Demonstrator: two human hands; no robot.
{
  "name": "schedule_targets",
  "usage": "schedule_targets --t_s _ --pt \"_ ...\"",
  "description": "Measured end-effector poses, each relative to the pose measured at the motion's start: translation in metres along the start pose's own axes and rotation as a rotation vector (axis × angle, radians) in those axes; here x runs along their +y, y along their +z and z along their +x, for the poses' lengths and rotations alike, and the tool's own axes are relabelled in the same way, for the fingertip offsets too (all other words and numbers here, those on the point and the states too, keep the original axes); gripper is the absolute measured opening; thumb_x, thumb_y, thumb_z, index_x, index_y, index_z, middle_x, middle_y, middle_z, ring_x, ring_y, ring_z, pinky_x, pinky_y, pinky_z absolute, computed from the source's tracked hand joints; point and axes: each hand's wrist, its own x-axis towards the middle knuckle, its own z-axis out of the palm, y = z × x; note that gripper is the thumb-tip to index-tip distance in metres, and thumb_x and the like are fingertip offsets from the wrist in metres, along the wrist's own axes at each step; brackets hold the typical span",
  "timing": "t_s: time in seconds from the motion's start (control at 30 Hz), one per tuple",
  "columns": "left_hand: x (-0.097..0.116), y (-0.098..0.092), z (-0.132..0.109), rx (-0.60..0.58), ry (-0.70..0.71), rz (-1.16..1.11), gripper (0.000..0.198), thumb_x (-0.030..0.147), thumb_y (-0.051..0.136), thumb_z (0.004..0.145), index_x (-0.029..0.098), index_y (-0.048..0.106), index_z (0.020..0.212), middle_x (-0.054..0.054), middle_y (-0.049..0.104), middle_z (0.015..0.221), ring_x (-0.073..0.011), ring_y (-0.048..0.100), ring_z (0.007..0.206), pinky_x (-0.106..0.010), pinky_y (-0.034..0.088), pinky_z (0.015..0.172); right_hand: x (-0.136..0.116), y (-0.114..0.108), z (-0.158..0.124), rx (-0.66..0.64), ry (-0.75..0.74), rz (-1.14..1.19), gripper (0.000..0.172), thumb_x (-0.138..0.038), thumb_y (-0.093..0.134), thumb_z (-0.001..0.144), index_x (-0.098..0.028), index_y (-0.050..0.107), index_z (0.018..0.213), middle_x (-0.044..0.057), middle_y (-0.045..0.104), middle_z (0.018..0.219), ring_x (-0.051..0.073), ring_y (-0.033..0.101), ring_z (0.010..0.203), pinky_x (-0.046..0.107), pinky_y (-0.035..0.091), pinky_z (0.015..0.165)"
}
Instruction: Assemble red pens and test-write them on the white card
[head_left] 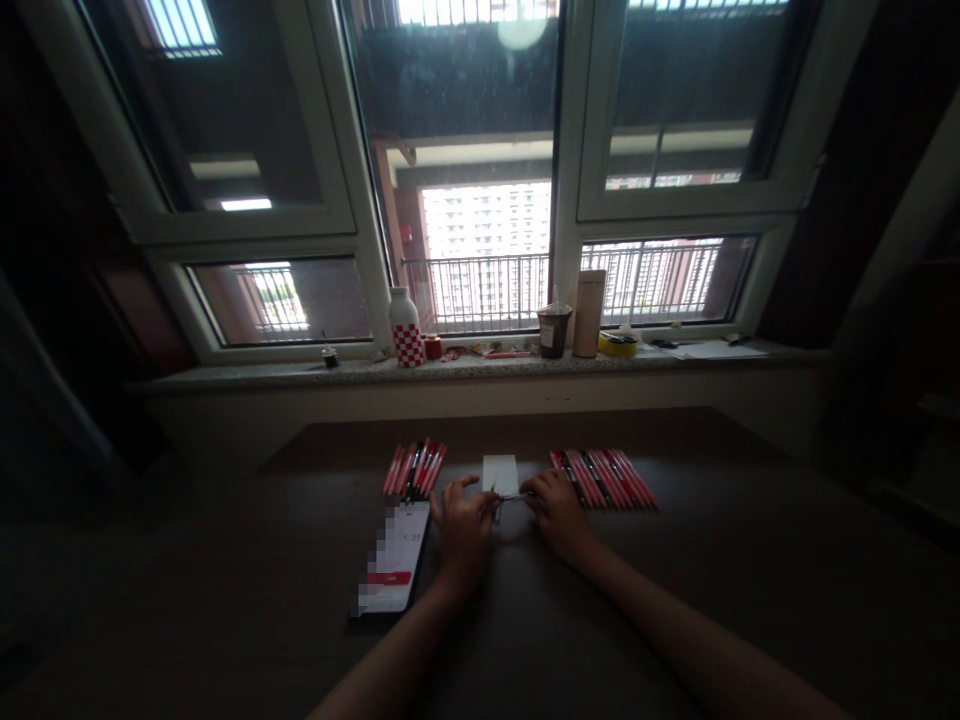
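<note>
My left hand (461, 525) and my right hand (556, 512) rest on a dark table (675, 600), both pinching the ends of a thin pen part (512, 496) held between them. Just beyond it lies a small white slip of paper (500, 473). A row of red pens (415, 470) sits to the left of my hands. A wider row of red pens (606, 478) lies beside my right hand. The light is dim, so I cannot make out the small part's details.
A phone (395, 568) with a lit screen lies left of my left hand. On the window sill (480, 368) stand a red-checked white bottle (406, 328), a dark drink cup (553, 331), a tall beige cylinder (589, 313) and a yellow tape roll (618, 345).
</note>
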Motion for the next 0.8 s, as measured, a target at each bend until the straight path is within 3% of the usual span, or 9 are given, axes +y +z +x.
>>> schedule_targets --t_s 0.8 --pt "-0.0012 0.0032 -0.0004 -0.036 0.020 0.016 0.015 0.024 0.063 0.078 0.034 0.073 0.083 -0.001 0.059 0.118 -0.0242 0.046 0.114 -0.054 0.020 0.105 -0.0050 -0.0030 -0.0008 -0.052 -0.063 0.007 0.015 -0.015 0.054 0.086 -0.022 0.065 0.093 0.005 0.059 0.093 0.022 0.045 0.098 0.037 0.039 0.088"
